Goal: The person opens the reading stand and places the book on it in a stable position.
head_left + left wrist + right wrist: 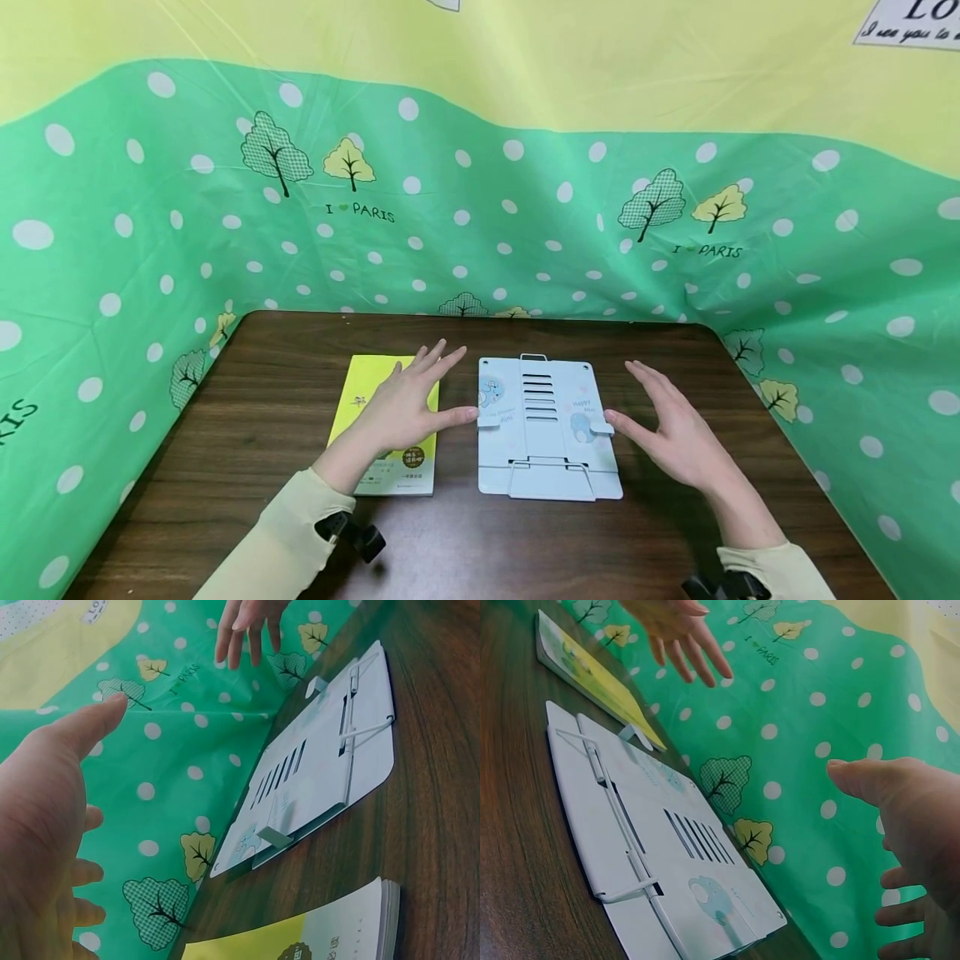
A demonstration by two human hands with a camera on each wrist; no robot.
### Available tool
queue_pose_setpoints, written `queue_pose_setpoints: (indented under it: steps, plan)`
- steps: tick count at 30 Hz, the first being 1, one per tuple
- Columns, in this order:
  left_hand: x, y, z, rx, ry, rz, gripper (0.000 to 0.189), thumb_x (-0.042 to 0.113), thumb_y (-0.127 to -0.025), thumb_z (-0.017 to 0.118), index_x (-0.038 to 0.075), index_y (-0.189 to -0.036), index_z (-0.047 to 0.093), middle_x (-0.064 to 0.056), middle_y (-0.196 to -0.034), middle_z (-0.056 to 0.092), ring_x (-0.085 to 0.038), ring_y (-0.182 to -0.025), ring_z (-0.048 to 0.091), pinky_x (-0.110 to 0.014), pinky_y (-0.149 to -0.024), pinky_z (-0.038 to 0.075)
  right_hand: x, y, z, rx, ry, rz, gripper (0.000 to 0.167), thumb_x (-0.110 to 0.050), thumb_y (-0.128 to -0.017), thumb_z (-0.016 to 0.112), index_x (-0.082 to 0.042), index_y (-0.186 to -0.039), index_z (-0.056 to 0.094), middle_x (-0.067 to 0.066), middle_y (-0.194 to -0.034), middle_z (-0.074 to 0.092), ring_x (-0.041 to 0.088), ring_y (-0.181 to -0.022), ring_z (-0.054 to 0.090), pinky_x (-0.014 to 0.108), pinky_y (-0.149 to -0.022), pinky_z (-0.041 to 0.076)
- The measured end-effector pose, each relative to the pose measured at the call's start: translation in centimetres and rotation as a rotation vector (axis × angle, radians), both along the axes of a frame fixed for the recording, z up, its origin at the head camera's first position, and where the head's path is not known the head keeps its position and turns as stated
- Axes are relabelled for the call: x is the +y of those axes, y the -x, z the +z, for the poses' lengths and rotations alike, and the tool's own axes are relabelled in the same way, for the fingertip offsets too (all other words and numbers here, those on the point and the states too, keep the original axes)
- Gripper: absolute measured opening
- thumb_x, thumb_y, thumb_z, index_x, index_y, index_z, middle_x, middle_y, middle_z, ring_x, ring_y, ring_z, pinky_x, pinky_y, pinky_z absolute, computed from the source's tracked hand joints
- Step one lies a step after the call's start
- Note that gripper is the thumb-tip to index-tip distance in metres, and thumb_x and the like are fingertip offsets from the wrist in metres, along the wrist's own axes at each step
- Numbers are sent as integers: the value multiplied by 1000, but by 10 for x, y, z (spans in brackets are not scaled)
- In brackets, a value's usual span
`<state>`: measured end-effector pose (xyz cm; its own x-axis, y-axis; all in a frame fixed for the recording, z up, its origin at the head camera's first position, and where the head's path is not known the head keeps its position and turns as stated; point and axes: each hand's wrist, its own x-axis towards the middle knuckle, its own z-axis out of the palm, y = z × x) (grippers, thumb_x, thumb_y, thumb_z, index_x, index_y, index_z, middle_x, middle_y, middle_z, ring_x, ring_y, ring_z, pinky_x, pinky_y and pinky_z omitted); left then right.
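A pale blue book stand (540, 442) lies folded flat on the table, printed with small cartoon animals. It has slots down the middle, a side clip on each edge and a wire holder along its near end. To its left is a book (375, 375) with a yellow and white cover. My left hand (405, 404) hovers above the book, fingers spread, its thumb pointing at the stand's left clip. On the stand's other side, my right hand (671, 433) is held up with straight fingers, thumb near the right clip. In the left wrist view, the left hand (45, 817) appears apart from the stand.
The dark wood-grain table (247, 467) has rounded far corners. A green and yellow cloth (510, 192) with white dots and printed trees hangs behind it and along both sides. Each wrist wears a black strap device (352, 533).
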<state>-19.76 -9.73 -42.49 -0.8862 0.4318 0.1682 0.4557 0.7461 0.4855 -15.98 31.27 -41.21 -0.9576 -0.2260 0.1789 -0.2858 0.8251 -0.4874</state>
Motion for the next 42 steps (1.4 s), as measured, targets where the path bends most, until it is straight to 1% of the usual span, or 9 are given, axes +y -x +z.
queue_pose_setpoints:
  steps: [2, 6, 9, 15, 19, 27, 33, 37, 42]
  plan:
    - [1, -1, -1, -15, -12, -5, 98, 86, -90, 53, 33, -169, 30, -4, -174, 20, -39, -158, 21, -69, -121, 20, 0, -1, 0, -9, 10, -1, 89, -54, -101, 69, -11, -168, 29, 21, -168, 30, 48, -149, 33, 75, -108, 35]
    - [3, -3, -2, -49, -31, -5, 98, 87, -89, 53, 36, -169, 28, -1, -175, 19, -37, -158, 20, -66, -123, 20, -1, -3, 1, -35, 23, -10, 90, -54, -100, 69, -10, -167, 29, 22, -168, 30, 49, -149, 33, 75, -109, 34]
    - [3, -4, -2, -68, -60, -12, 97, 86, -89, 54, 35, -168, 30, -1, -175, 20, -36, -158, 20, -66, -123, 20, -2, -5, 1, -47, 35, -12, 89, -54, -100, 70, -11, -167, 29, 23, -167, 31, 49, -149, 33, 75, -108, 34]
    - [5, -8, -1, -105, -107, -18, 95, 85, -90, 56, 37, -168, 30, 1, -174, 21, -35, -157, 24, -64, -123, 21, -2, -8, -1, -57, 70, 2, 86, -52, -101, 70, -11, -167, 31, 22, -165, 35, 48, -145, 40, 73, -106, 39]
    - [7, -10, 0, -130, -129, -25, 94, 83, -90, 57, 37, -168, 30, 2, -174, 20, -33, -158, 25, -64, -123, 22, -3, -9, -2, -57, 91, 10, 85, -51, -101, 71, -12, -166, 32, 21, -164, 37, 47, -143, 43, 72, -104, 41]
    - [12, -15, 0, -161, -158, -36, 95, 84, -89, 58, 38, -167, 32, 4, -174, 21, -31, -156, 30, -67, -116, 34, -2, -10, -6, -55, 138, 35, 81, -45, -102, 72, -12, -165, 35, 20, -162, 41, 46, -141, 46, 70, -105, 42]
    - [15, -18, 0, -177, -182, -44, 92, 83, -90, 59, 41, -167, 30, 4, -173, 23, -29, -155, 31, -63, -118, 33, -2, -12, -6, -68, 159, 35, 79, -42, -101, 74, -8, -163, 38, 20, -161, 44, 45, -143, 45, 70, -108, 39]
    - [18, -20, -1, -185, -224, -56, 91, 78, -91, 63, 39, -167, 31, 2, -173, 26, -30, -155, 32, -63, -119, 31, -1, -14, -7, -82, 174, 33, 79, -44, -101, 74, -6, -162, 40, 20, -159, 46, 45, -142, 46, 70, -108, 39]
    - [20, -22, -2, -220, -265, -68, 90, 75, -92, 64, 36, -167, 33, 3, -172, 28, -28, -154, 34, -61, -119, 33, 0, -16, -6, -106, 189, 30, 77, -42, -102, 72, -3, -160, 41, 22, -156, 49, 45, -141, 47, 69, -105, 42]
